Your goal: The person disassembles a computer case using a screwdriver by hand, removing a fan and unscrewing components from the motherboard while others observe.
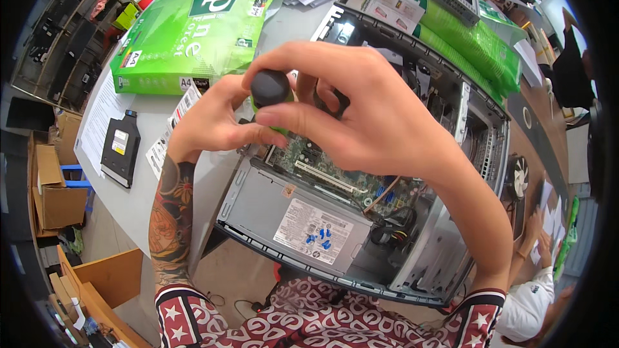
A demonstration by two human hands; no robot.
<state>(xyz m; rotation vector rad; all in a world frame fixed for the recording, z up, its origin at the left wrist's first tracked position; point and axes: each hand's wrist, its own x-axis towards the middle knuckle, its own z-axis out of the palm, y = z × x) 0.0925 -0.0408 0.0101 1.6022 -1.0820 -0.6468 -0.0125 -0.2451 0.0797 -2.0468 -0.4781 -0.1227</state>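
Nearest, both hands meet over the open computer case (pixel 400 245): the right hand (pixel 361 116) is clamped around the black knob of a screwdriver (pixel 270 87), and the left hand (pixel 213 122) pinches its green shaft just below, the tip hidden over the circuit board (pixel 322 164). The side panel is already off, while the grey power supply (pixel 290 219) and cables remain inside, so I judge the work midway. Farther off on the tabletop (pixel 138 200) lie a removed disc drive (pixel 120 148) and a green paper ream (pixel 193 35).
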